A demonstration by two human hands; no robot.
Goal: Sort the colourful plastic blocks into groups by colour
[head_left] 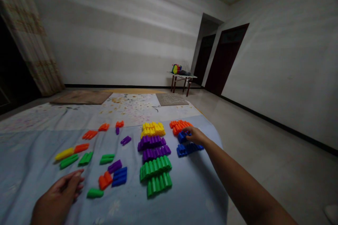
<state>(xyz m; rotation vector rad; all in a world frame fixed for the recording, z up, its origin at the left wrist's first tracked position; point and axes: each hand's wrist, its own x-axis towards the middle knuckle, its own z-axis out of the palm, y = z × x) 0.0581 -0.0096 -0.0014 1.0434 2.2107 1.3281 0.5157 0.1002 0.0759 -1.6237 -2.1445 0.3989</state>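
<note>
Blue ridged plastic piece (181, 137), right of centre in the frame, just above a row of matching blue ridged plastic pieces (189, 149) and just below a cluster of orange ridged plastic pieces (179, 125). Gripped near its right end by the thumb and forefinger of the right hand (195, 135); remaining fingers bent behind, partly hidden. For tidy seating, probably best to line up with the blue row, lower straight down, and release only on full contact with the pale blue cloth (190, 193). Keep the wrist raised over the blue row, given the risk of skewing from a dragging palm or forearm. Leave a narrow gap below the orange cluster, so as not to nudge it. As a guide to spacing, compare the column at centre: yellow ridged plastic pieces (153, 128) at the top, purple ridged plastic pieces (152, 148) in the middle, green ridged plastic pieces (156, 173) at the bottom. At lower left, left hand (58, 194) with fingers loosely curled, no piece visible in grasp; impossible to tell any contact between thumb and forefinger. Best held short of the loose green plastic piece (85, 159) just above, to avoid scattering.
</note>
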